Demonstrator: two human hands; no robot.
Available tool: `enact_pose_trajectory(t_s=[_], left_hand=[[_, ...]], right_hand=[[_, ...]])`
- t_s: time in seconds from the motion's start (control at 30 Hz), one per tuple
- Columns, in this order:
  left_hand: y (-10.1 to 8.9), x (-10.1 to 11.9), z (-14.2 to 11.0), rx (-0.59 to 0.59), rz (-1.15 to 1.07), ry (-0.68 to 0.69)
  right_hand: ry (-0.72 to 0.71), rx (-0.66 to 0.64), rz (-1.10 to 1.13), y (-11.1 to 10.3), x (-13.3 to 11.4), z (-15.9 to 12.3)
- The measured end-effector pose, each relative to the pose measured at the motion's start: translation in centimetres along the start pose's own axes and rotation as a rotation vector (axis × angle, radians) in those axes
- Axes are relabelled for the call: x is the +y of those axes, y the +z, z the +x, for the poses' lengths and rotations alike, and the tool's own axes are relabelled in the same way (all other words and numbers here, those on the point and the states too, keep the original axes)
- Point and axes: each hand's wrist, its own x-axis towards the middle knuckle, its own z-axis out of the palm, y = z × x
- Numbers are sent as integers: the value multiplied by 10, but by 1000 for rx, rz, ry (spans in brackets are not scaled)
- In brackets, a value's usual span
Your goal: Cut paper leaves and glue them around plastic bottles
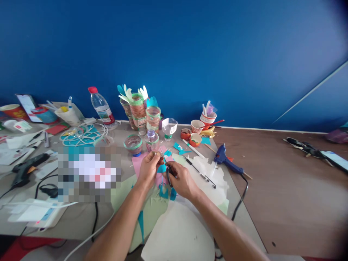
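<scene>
My right hand [182, 178] is closed round the black handles of a pair of scissors [169, 174], whose blades point up and away. Close beside the blades, my left hand [148, 168] is pinched together; whatever lies between its fingertips is too small to make out. Under both hands are scraps of blue paper [164, 191], a pink sheet [138, 164] and a green sheet [156, 208]. A black-and-clear pen [199, 171] lies on torn white paper [217, 183], right of my right hand. Beyond my left hand stand a painted bowl [133, 144] and a cut bottle piece [151, 140].
Painted bottle vases with paper petals [137, 108] stand by the blue wall. A water bottle [102, 107] is left of them. Paper cups [197, 126] and a blue glue gun [227, 159] sit to the right. Cables [84, 135], a black glue gun [27, 172] and a power strip [45, 217] crowd the left.
</scene>
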Motion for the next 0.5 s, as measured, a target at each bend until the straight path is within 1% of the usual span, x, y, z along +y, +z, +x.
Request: enact_pose_trajectory(t_s=[0.13,0.27,0.43,0.5], left_hand=[[-1,0,2,-12,0,2],[1,5,-1,-5,-3,9],[2,8,-5,-96,68,40],[1,7,-5,-116,90,40]], right_hand=[[-4,-6,17,-1,-1,1],[25,-2,139,-3,-1,1],[75,29,351,-3,8,2],[88,50,394,-3,11,4]])
